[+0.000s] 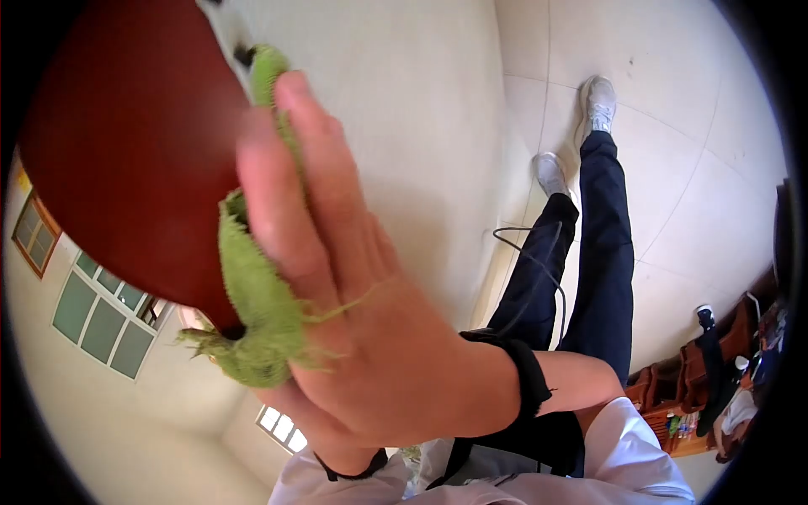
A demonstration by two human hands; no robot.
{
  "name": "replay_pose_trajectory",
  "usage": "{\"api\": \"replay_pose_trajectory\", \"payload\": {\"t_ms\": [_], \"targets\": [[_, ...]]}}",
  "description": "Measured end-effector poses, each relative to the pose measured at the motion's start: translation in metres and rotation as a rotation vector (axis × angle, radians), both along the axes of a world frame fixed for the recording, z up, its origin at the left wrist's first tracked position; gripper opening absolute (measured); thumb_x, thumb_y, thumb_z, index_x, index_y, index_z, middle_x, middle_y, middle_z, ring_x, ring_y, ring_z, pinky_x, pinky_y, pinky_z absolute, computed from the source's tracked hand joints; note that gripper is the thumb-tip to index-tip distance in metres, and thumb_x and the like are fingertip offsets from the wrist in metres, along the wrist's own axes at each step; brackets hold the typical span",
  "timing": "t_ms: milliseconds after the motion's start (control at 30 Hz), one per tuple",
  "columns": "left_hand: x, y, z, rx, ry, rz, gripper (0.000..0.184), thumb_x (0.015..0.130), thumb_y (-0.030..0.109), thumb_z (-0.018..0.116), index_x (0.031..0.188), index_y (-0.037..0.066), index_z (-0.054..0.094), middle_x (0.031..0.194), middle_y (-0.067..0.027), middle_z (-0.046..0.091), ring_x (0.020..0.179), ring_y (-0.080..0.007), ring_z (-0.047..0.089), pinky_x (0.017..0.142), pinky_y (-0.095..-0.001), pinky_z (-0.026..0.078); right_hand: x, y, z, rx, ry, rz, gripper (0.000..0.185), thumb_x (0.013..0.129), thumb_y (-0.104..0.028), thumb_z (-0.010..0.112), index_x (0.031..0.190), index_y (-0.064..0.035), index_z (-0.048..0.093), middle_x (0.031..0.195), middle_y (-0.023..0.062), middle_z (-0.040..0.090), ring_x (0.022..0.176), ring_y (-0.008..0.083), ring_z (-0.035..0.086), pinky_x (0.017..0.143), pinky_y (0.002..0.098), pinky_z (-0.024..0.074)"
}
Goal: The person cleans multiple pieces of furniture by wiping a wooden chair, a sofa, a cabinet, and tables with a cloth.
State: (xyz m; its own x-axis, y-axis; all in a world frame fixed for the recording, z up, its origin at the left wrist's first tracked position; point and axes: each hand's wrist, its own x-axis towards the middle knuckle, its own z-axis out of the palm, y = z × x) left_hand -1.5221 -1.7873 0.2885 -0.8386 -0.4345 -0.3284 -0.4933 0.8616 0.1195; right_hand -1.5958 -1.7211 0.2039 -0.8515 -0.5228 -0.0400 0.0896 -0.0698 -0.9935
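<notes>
My right hand [362, 337], with a black band round its wrist, reaches across the middle of the view. Its fingers close over a frayed green cloth [261, 290] and press it along the edge of a dark red, smooth panel [135, 151]. Part of the cloth shows beyond the fingertips, and a bunched, ragged end hangs below the knuckles. The fingertips are slightly blurred. Behind and below it, my left hand [307, 421] is mostly hidden; a dark band shows at its wrist, but its fingers cannot be made out.
A pale wall-like surface [412, 126] stands beside the panel. My legs and grey shoes [599, 101] are on the tiled floor [665, 109], with a thin dark cable [560, 282] before them. Brown wooden furniture [665, 387] with mixed items is at right; windows [109, 307] are at left.
</notes>
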Motion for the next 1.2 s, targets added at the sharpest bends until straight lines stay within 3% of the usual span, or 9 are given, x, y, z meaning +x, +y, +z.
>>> {"api": "replay_pose_trajectory", "payload": {"t_ms": [33, 233, 333, 433, 533, 633, 833, 1100, 1200], "targets": [[-0.008, -0.002, -0.001, 0.002, -0.004, -0.007, 0.060, 0.102, 0.027, 0.052, 0.151, -0.003, 0.034, 0.148, -0.0214, 0.042, 0.133, -0.0381, 0.045, 0.113, -0.0422, 0.032, -0.011, 0.005, 0.012, -0.025, -0.147, -0.096, 0.082, 0.083, -0.001, 0.057, 0.155, 0.0126, 0.020, 0.159, 0.0387, 0.021, 0.142, 0.0576, 0.034, 0.107, 0.0483, 0.0450], [-0.057, -0.015, 0.005, 0.009, -0.013, -0.048, 0.059, 0.103, 0.027, 0.051, 0.152, -0.003, 0.034, 0.149, -0.0208, 0.042, 0.133, -0.0373, 0.046, 0.113, -0.0414, 0.032, -0.038, -0.021, 0.006, 0.107, 0.147, -0.151, 0.074, 0.078, 0.000, 0.057, 0.146, 0.0208, 0.033, 0.156, 0.0427, 0.025, 0.140, 0.0568, 0.039, 0.106, 0.0467, 0.0475], [-0.081, -0.021, 0.007, 0.003, -0.021, -0.068, 0.059, 0.103, 0.027, 0.050, 0.152, -0.003, 0.034, 0.149, -0.0205, 0.042, 0.134, -0.0369, 0.046, 0.113, -0.0410, 0.032, -0.085, -0.006, 0.024, -0.016, -0.093, -0.214, 0.071, 0.075, -0.002, 0.059, 0.138, 0.0251, 0.040, 0.154, 0.0445, 0.025, 0.140, 0.0576, 0.038, 0.105, 0.0470, 0.0486], [-0.099, -0.029, 0.008, 0.000, -0.022, -0.091, 0.058, 0.104, 0.026, 0.050, 0.152, -0.002, 0.035, 0.149, -0.0202, 0.042, 0.134, -0.0365, 0.046, 0.113, -0.0406, 0.032, -0.097, -0.011, 0.023, -0.041, -0.210, -0.080, 0.061, 0.074, -0.005, 0.062, 0.125, 0.0263, 0.050, 0.154, 0.0453, 0.025, 0.140, 0.0588, 0.037, 0.102, 0.0485, 0.0502], [-0.115, -0.036, 0.011, -0.010, -0.032, -0.117, 0.058, 0.104, 0.026, 0.050, 0.152, -0.002, 0.035, 0.149, -0.0199, 0.042, 0.134, -0.0362, 0.046, 0.113, -0.0401, 0.032, -0.088, -0.025, 0.019, -0.081, 0.023, 0.067, 0.048, 0.073, -0.009, 0.067, 0.106, 0.0250, 0.057, 0.155, 0.0461, 0.024, 0.140, 0.0609, 0.036, 0.099, 0.0507, 0.0512], [-0.128, -0.044, 0.011, -0.023, -0.022, -0.154, 0.057, 0.104, 0.026, 0.049, 0.152, -0.002, 0.035, 0.150, -0.0196, 0.042, 0.134, -0.0358, 0.046, 0.113, -0.0397, 0.032, -0.093, -0.026, 0.018, -0.180, -0.091, -0.062, 0.040, 0.073, -0.012, 0.070, 0.091, 0.0215, 0.059, 0.153, 0.0479, 0.023, 0.139, 0.0638, 0.034, 0.099, 0.0528, 0.0508], [-0.140, -0.055, 0.010, -0.046, 0.030, -0.231, 0.057, 0.105, 0.026, 0.048, 0.152, -0.002, 0.035, 0.150, -0.0190, 0.042, 0.134, -0.0350, 0.046, 0.113, -0.0389, 0.032, -0.106, -0.052, 0.006, -0.189, -0.027, -0.194, 0.058, 0.080, -0.021, 0.071, 0.111, 0.0246, 0.052, 0.151, 0.0510, 0.021, 0.139, 0.0670, 0.030, 0.103, 0.0562, 0.0446], [-0.118, -0.054, 0.001, -0.118, 0.136, -0.284, 0.055, 0.105, 0.026, 0.047, 0.152, -0.001, 0.035, 0.151, -0.0182, 0.042, 0.134, -0.0340, 0.046, 0.114, -0.0378, 0.032, -0.092, -0.043, -0.015, -0.075, 0.042, -0.260, 0.075, 0.085, -0.034, 0.069, 0.128, 0.0227, 0.044, 0.153, 0.0481, 0.019, 0.143, 0.0600, 0.029, 0.108, 0.0560, 0.0391], [-0.093, -0.041, -0.013, -0.126, 0.252, -0.273, 0.063, 0.102, 0.021, 0.054, 0.156, -0.002, 0.030, 0.157, -0.0180, 0.036, 0.140, -0.0323, 0.042, 0.117, -0.0360, 0.029, -0.068, -0.035, -0.019, -0.067, 0.027, -0.236, 0.082, 0.087, -0.039, 0.068, 0.134, 0.0220, 0.040, 0.154, 0.0470, 0.018, 0.144, 0.0574, 0.028, 0.110, 0.0559, 0.0370]]}}
